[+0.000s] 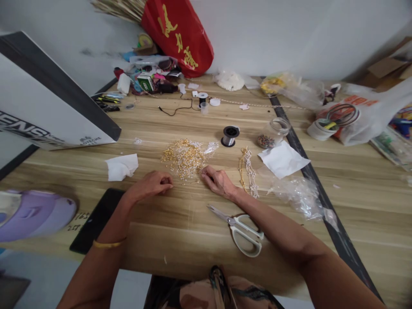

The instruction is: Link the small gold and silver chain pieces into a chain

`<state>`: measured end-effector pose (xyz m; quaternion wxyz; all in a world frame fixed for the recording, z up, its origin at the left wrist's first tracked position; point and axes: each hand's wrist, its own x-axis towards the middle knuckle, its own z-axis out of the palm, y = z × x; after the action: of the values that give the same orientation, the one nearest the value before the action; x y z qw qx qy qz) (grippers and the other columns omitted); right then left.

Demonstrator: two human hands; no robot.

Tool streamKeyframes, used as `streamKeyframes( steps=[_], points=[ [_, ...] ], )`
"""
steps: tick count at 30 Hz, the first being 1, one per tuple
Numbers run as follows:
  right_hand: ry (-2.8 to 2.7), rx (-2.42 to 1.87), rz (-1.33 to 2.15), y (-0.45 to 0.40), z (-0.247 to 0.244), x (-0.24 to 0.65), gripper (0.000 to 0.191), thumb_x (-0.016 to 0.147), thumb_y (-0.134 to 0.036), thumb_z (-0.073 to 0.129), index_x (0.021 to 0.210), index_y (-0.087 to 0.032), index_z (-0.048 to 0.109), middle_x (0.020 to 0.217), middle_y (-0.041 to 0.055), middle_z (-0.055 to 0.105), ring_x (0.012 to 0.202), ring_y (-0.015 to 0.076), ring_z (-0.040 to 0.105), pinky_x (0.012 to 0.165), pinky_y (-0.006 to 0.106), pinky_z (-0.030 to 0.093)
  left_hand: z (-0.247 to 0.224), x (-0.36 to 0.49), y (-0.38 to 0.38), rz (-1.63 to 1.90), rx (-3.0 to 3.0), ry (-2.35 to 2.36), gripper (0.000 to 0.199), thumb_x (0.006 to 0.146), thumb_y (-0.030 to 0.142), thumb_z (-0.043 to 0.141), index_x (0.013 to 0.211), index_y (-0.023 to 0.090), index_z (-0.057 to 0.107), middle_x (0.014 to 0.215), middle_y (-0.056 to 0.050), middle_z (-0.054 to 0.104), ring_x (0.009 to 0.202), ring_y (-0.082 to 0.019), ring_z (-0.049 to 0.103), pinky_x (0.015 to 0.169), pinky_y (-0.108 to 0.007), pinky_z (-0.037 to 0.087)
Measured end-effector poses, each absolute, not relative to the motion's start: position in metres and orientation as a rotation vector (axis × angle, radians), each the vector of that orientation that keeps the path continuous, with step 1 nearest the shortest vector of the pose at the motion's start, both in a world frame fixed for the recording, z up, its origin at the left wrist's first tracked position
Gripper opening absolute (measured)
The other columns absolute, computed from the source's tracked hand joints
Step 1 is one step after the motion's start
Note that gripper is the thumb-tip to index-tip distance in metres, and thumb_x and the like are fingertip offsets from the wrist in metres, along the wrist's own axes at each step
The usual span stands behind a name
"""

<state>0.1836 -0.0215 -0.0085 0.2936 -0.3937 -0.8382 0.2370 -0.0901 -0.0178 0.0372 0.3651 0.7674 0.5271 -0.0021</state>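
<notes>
A pile of gold and clear beads (186,156) lies in the middle of the wooden table. My right hand (219,180) rests at the pile's right edge, thumb and fingers pinched together; whatever is between them is too small to make out. To the left, my left hand (153,183) is curled closed with its side on the table, and its fingertips hide anything inside. A thin beaded strand (192,183) lies between the two hands, along the pile's near edge. Just right of my right hand are a gold chain (242,171) and silvery bead strands (251,176).
White-handled scissors (240,227) lie below my right hand. Behind the pile stands a wire spool (229,136), with a bead jar (273,132) to its right. A black tablet (96,221) sits under my left forearm. Plastic bags (299,195) and paper (283,159) lie right.
</notes>
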Motion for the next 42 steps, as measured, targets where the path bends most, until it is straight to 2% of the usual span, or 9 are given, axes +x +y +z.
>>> streamKeyframes(
  steps=[8, 11, 15, 18, 22, 25, 34, 42],
  points=[
    [-2.258, -1.041, 0.660, -0.021, -0.008, 0.184, 0.016, 0.094, -0.027, 0.037, 0.092, -0.018, 0.051, 0.064, -0.0005, 0.056, 0.050, 0.0112, 0.048, 0.055, 0.021, 0.034, 0.041, -0.082, -0.033, -0.020, 2.161, 1.528, 0.019, 0.078, 0.037, 0.056, 0.075, 0.018, 0.061, 0.070, -0.002, 0.064, 0.065, -0.016, 0.056, 0.060, -0.026, 0.034],
    [-2.251, -1.046, 0.677, -0.021, -0.008, 0.184, 0.015, 0.094, -0.026, 0.038, 0.093, -0.018, 0.051, 0.063, -0.0004, 0.057, 0.051, 0.0113, 0.049, 0.055, 0.021, 0.035, 0.045, -0.083, -0.040, -0.055, 2.224, 1.521, 0.017, 0.078, 0.035, 0.056, 0.081, 0.020, 0.061, 0.077, -0.003, 0.065, 0.074, -0.019, 0.057, 0.066, -0.027, 0.037],
    [-2.248, -1.056, 0.683, -0.021, -0.008, 0.183, 0.016, 0.094, -0.027, 0.039, 0.093, -0.018, 0.052, 0.062, -0.0005, 0.056, 0.050, 0.0113, 0.049, 0.055, 0.021, 0.035, 0.055, -0.081, -0.045, -0.031, 2.359, 1.511, 0.022, 0.080, 0.035, 0.056, 0.093, 0.019, 0.062, 0.099, -0.007, 0.063, 0.094, -0.023, 0.057, 0.081, -0.032, 0.039],
    [-2.253, -1.056, 0.681, -0.021, -0.008, 0.183, 0.016, 0.095, -0.027, 0.038, 0.093, -0.018, 0.051, 0.063, -0.0005, 0.056, 0.050, 0.0111, 0.048, 0.054, 0.020, 0.034, 0.062, -0.067, -0.042, 0.048, 2.385, 1.470, 0.023, 0.083, 0.034, 0.053, 0.097, 0.019, 0.062, 0.102, -0.007, 0.064, 0.098, -0.023, 0.056, 0.086, -0.034, 0.039],
    [-2.252, -1.053, 0.683, -0.022, -0.006, 0.182, 0.015, 0.094, -0.027, 0.038, 0.093, -0.018, 0.051, 0.063, -0.0006, 0.056, 0.050, 0.0108, 0.047, 0.055, 0.020, 0.034, 0.062, -0.037, -0.028, 0.148, 2.320, 1.455, 0.020, 0.082, 0.027, 0.054, 0.096, 0.018, 0.065, 0.092, -0.006, 0.068, 0.085, -0.020, 0.060, 0.077, -0.030, 0.042],
    [-2.245, -1.061, 0.677, -0.022, -0.005, 0.182, 0.014, 0.094, -0.026, 0.039, 0.092, -0.018, 0.051, 0.062, -0.0009, 0.055, 0.049, 0.0109, 0.045, 0.054, 0.021, 0.034, 0.057, -0.018, -0.016, 0.199, 2.322, 1.426, 0.025, 0.080, 0.023, 0.055, 0.102, 0.017, 0.066, 0.092, -0.008, 0.069, 0.081, -0.020, 0.061, 0.075, -0.030, 0.042],
    [-2.254, -1.057, 0.667, -0.022, -0.005, 0.182, 0.014, 0.093, -0.026, 0.039, 0.091, -0.018, 0.050, 0.062, -0.0011, 0.054, 0.050, 0.0108, 0.045, 0.054, 0.020, 0.032, 0.049, -0.003, -0.001, 0.184, 2.237, 1.378, 0.018, 0.078, 0.025, 0.054, 0.079, 0.018, 0.071, 0.075, -0.005, 0.070, 0.068, -0.016, 0.060, 0.061, -0.025, 0.037],
    [-2.246, -1.044, 0.691, -0.021, -0.007, 0.182, 0.014, 0.093, -0.025, 0.039, 0.092, -0.018, 0.050, 0.062, -0.0014, 0.054, 0.049, 0.0096, 0.044, 0.053, 0.019, 0.032, 0.037, -0.006, 0.002, 0.415, 2.127, 1.280, 0.016, 0.075, 0.021, 0.054, 0.072, 0.014, 0.067, 0.063, -0.001, 0.064, 0.059, -0.011, 0.054, 0.056, -0.020, 0.037]
  ],
)
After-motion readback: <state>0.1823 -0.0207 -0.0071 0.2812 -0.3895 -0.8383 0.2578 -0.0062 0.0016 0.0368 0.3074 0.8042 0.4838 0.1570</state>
